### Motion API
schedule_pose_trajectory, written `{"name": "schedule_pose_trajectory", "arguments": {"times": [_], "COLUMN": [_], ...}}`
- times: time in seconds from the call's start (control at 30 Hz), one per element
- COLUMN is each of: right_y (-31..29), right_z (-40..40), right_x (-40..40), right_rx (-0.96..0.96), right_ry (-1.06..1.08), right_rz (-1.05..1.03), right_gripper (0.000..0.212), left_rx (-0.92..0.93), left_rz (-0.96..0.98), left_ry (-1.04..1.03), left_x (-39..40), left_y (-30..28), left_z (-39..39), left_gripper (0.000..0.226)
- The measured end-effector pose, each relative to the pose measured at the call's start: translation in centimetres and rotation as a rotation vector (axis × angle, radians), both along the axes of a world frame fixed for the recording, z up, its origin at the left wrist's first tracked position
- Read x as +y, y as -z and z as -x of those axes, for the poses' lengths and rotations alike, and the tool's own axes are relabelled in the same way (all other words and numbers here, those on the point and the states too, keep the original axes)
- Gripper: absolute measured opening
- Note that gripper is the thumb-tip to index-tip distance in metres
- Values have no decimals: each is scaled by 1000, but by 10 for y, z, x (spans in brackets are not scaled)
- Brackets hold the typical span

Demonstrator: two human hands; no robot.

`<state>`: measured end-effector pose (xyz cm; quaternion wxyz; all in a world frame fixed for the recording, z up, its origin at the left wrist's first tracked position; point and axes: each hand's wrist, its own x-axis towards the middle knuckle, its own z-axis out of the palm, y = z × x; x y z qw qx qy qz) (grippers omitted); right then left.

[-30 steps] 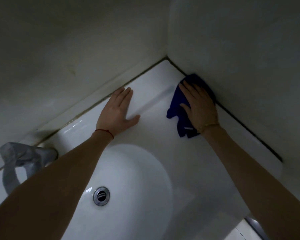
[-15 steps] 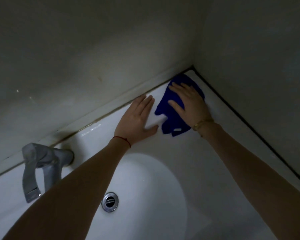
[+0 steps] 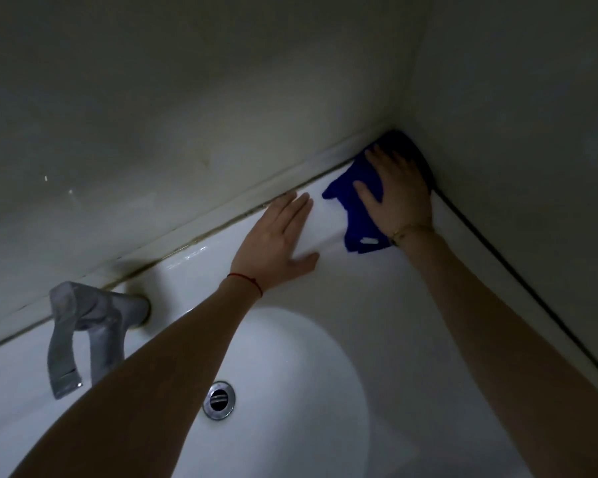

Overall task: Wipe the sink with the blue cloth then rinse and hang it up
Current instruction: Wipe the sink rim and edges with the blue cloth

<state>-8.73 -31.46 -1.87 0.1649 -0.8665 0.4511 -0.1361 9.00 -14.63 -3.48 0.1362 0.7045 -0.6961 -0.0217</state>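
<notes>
One view, from the head: the right hand (image 3: 396,194) presses the blue cloth (image 3: 358,215) flat into the sink's (image 3: 377,305) far right corner, fingers straight and slightly spread. The left hand (image 3: 277,243) braces on the back rim, fingers together. The cloth looks soft, light and limp; bunching it into the palm should hold better than pinching an edge.

Dim, greyish indoor light, sink (image 3: 377,305) the brightest surface, small glints on its back ledge and on the drain (image 3: 219,399) in the basin, walls above the sink murky, soft overall focus, wide-angle bending at frame edges
</notes>
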Motion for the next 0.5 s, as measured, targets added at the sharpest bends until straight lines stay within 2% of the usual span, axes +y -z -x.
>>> {"name": "schedule_pose_trajectory", "arguments": {"times": [0.07,0.17,0.2,0.37,0.5], "right_y": [4,9,10,3,5], "right_z": [-6,7,12,9,25], "right_x": [24,37,28,3,32], "right_rx": [-5,3,17,-10,62], "right_ry": [-49,-247,-251,7,-146], "right_rz": [24,51,68,13,67], "right_gripper": [61,58,58,58,60], "left_rx": [0,-13,-17,-18,-14], "left_rz": [26,35,23,-27,-21], "left_ry": [11,14,11,-12,3], "left_x": [0,-1,-1,0,0], "left_y": [1,1,1,3,2], "left_z": [1,2,1,0,0], "left_gripper": [83,81,82,88,85]}}
